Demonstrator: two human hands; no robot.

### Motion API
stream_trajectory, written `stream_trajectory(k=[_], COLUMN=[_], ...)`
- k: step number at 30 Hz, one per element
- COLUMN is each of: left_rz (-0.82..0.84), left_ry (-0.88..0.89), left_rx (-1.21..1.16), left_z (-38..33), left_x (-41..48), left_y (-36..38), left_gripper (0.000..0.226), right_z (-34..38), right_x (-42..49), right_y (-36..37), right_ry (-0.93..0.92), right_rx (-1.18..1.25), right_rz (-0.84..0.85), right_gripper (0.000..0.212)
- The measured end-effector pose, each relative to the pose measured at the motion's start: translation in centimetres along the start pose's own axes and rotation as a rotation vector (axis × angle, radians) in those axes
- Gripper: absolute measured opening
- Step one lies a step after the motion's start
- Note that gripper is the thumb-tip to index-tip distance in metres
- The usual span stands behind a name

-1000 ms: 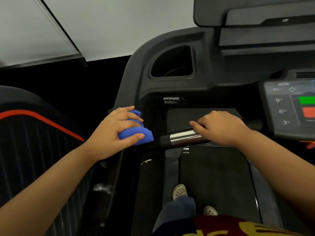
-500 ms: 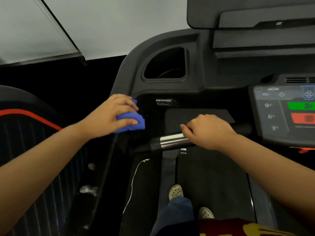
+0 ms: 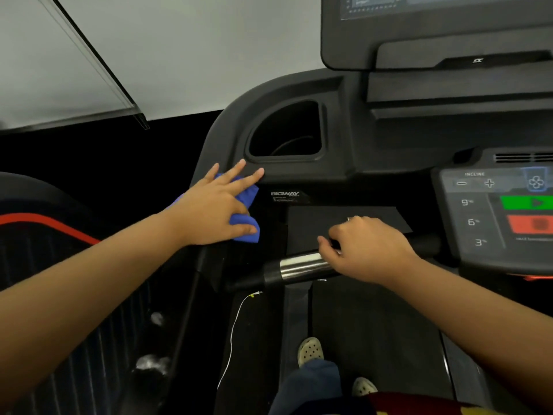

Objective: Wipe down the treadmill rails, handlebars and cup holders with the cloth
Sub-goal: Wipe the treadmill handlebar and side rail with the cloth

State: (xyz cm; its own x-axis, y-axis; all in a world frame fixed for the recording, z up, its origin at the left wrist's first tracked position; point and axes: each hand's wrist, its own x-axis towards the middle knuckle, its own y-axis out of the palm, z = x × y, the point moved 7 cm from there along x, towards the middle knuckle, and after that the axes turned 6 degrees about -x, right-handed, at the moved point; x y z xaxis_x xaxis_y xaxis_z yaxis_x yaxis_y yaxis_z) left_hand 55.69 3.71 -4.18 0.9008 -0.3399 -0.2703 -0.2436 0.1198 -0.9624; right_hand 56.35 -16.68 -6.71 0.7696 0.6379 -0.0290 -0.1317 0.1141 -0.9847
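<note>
The left grip lay released and spread, its fingers straight and fanned. It pressed a crumpled blue cloth against the left lower edge of the dark grey plastic treadmill console. The fingertips reached just below the one deep, dark cup holder in view. Most of the cloth was hidden under the palm; only folds by the thumb and between the fingers showed, plus a sliver behind the wrist.

The right grip was clenched over the black horizontal handlebar with its polished chrome sleeve, covering the stretch of bar beneath it.

Further right, the grey touch control panel was cut off by the frame edge. It showed one green button, one red button and three incline figures. The dark display screen above was cropped at the top.

A thin white cord hung below the bar's left end. Two pale perforated clogs stood on the black running belt, both partly hidden by clothing. At far left a dim black machine with one red stripe was hard to make out.
</note>
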Motion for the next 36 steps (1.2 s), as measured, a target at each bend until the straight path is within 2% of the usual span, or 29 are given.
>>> stream_trajectory(k=[3, 8, 17, 19, 21, 23, 25, 27, 30, 36], left_rz=[0.093, 0.144, 0.050, 0.035, 0.026, 0.033, 0.028, -0.063, -0.150, -0.257], left_ry=[-0.166, -0.324, -0.368, -0.334, -0.291, -0.319, -0.349, -0.365, -0.402, -0.463], left_rx=[0.143, 0.138, 0.155, 0.100, 0.015, -0.101, -0.215, -0.284, -0.266, -0.251], left_z=[-1.8, -3.9, -6.7, -7.5, -8.0, -8.1, -8.7, -9.7, -9.9, -8.1], left_x=[-1.5, -4.6, -10.6, -12.4, -13.9, -15.9, -18.0, -19.6, -20.1, -16.0], left_y=[1.4, 2.2, 3.2, 3.5, 3.5, 3.9, 4.4, 4.3, 5.1, 4.4], left_gripper=[0.047, 0.045, 0.056, 0.066, 0.092, 0.104, 0.100, 0.087, 0.073, 0.066], right_z=[-0.1, 0.1, 0.3, 0.3, 0.3, 0.3, 0.4, 0.4, 0.5, 0.3], right_x=[-0.1, -0.1, -0.7, -0.7, -0.7, -0.7, -0.7, -0.7, -0.7, -0.5], right_y=[0.0, -0.3, 0.0, 0.0, -0.1, -0.1, -0.1, 0.0, 0.0, -0.2], right_ry=[0.023, -0.002, -0.044, -0.039, -0.037, -0.032, -0.037, -0.043, -0.033, -0.010], right_rx=[-0.001, -0.017, -0.027, -0.038, -0.045, -0.039, -0.039, -0.042, -0.045, -0.033], right_rz=[-0.009, -0.058, -0.052, -0.053, -0.062, -0.078, -0.086, -0.085, -0.086, -0.096], right_gripper=[0.046, 0.046, 0.048, 0.049, 0.050, 0.049, 0.049, 0.049, 0.048, 0.046])
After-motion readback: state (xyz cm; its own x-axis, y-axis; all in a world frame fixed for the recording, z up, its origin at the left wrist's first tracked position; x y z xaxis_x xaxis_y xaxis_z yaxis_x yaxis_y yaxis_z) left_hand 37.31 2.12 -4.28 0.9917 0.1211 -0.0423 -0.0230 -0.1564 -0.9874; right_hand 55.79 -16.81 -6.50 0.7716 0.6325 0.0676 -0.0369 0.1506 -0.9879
